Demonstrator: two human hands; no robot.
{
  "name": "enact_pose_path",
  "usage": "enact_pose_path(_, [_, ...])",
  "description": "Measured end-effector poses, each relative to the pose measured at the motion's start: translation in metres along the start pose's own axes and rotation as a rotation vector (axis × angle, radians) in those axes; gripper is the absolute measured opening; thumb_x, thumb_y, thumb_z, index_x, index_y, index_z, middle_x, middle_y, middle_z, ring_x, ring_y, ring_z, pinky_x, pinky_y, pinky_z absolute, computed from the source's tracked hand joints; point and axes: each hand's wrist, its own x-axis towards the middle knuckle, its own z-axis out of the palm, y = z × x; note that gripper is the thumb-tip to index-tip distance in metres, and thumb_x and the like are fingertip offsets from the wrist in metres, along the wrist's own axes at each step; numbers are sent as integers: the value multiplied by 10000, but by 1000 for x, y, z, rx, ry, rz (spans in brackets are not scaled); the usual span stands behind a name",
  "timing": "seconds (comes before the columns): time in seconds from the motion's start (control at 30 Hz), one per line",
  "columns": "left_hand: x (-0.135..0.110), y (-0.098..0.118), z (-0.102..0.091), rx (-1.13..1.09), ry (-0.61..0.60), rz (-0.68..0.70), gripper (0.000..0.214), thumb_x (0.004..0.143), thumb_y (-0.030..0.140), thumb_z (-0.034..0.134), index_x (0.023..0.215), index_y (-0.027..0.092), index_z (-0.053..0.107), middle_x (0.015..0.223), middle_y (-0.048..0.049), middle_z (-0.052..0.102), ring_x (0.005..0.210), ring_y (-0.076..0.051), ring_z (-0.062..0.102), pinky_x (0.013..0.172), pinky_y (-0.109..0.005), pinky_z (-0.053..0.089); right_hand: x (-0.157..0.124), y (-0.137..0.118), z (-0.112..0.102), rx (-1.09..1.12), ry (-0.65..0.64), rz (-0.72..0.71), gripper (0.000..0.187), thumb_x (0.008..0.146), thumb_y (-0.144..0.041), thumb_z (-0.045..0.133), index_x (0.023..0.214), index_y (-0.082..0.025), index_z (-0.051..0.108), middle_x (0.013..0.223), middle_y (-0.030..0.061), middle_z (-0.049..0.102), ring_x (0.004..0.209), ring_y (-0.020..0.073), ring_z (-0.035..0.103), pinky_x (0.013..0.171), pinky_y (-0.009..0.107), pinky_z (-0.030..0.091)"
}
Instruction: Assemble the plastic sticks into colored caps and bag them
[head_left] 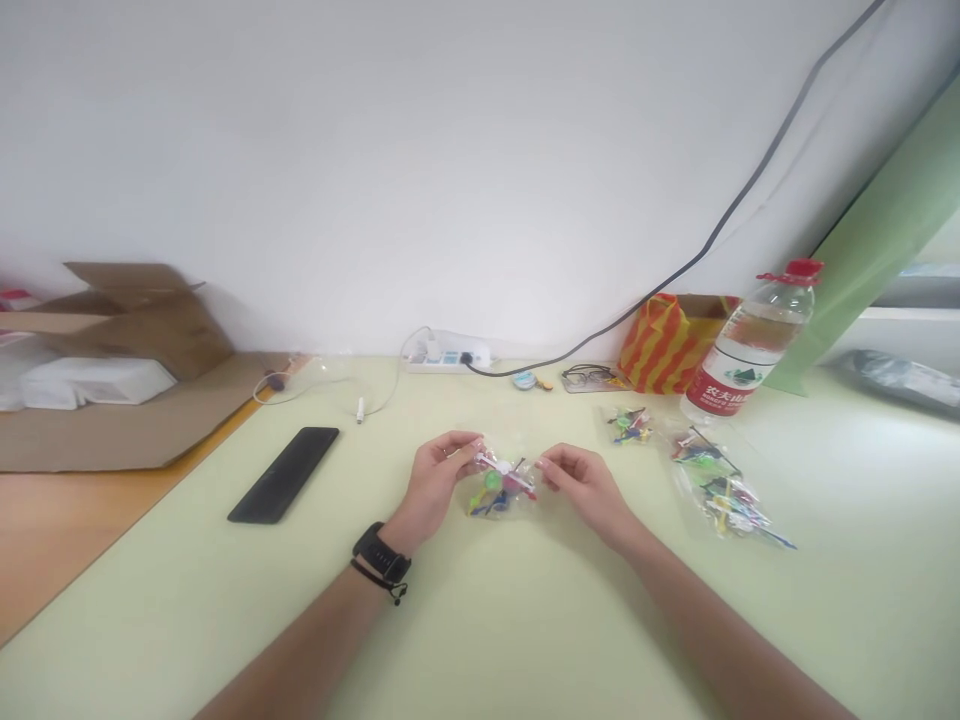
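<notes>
Both hands hold a small clear plastic bag (pixel 501 490) of colourful little parts just above the pale green table (pixel 525 620). My left hand (pixel 433 482), with a black watch on its wrist, pinches the bag's left top corner. My right hand (pixel 581 480) pinches the right top corner. The fingers of both hands are closed on the plastic. The bag hangs between them, its contents green, red, blue and yellow.
Similar bags of colourful parts lie at the right (pixel 724 490) and further back (pixel 630 424). A water bottle (pixel 750 350) leans beside a striped orange bag (pixel 664 345). A black phone (pixel 285 473) lies left. A power strip (pixel 448 356), glasses (pixel 592 377) and cardboard (pixel 120 330) sit behind.
</notes>
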Motion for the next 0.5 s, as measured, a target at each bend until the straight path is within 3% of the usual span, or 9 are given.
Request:
enact_pose_path(0.17, [-2, -4, 1, 32, -68, -13, 237, 751, 333, 860, 888, 155, 782, 897, -66, 732, 835, -181, 691, 812, -321, 590, 0, 0, 1, -17, -14, -10, 360, 855, -528, 717, 985, -192, 704, 927, 53, 700, 840, 198, 623, 742, 313, 493])
enact_pose_path(0.3, [-4, -3, 1, 129, -139, -25, 238, 791, 347, 831, 915, 152, 773, 906, -71, 728, 833, -195, 704, 793, -323, 590, -1, 0, 3, -36, 32, -25, 369, 878, -539, 683, 787, -182, 694, 785, 33, 664, 761, 184, 595, 739, 315, 483])
enact_pose_path(0.5, [-8, 4, 3, 244, -266, -12, 256, 815, 370, 812, 946, 158, 757, 888, -57, 720, 806, -198, 706, 767, -327, 588, 0, -2, 0, 106, 31, -39, 330, 835, -485, 754, 991, -197, 710, 822, 24, 669, 746, 173, 610, 716, 312, 498])
